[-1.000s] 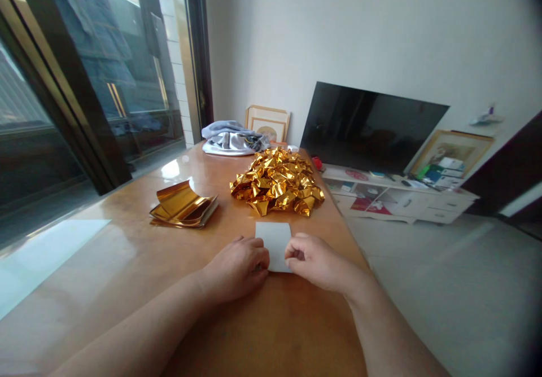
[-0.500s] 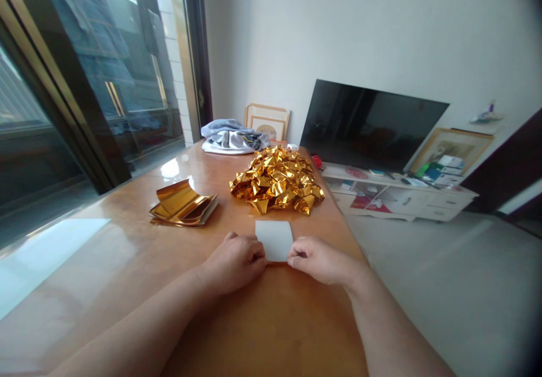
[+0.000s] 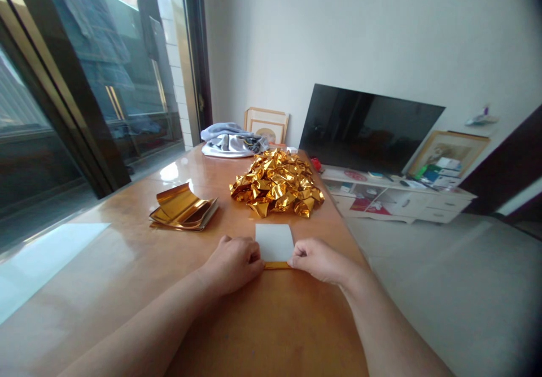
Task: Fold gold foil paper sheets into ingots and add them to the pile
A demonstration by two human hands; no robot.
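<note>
A sheet of gold foil paper [image 3: 274,242] lies on the table with its white back up, and its near edge is turned over in a narrow gold strip. At the left end of that strip my left hand [image 3: 237,261] is closed, fingers curled and pinching the paper's edge. The right end is pinched by my right hand [image 3: 315,258], thumb and fingers pressed together. Just beyond the sheet rises a heap of folded gold foil pieces [image 3: 279,184]. To the left sits a stack of gold foil sheets [image 3: 184,207], its top sheet curling up.
The polished wooden table [image 3: 254,332] has its right edge close by my right forearm. Folded clothes [image 3: 232,140] lie at its far end. Beyond the edge stand a white cabinet [image 3: 402,199] and a television [image 3: 368,128]. A glass door [image 3: 127,72] is at left.
The near edge of the sheet now shows a wider gold strip folded over towards the white side. Both hands stay at its ends; the view has tilted slightly.
</note>
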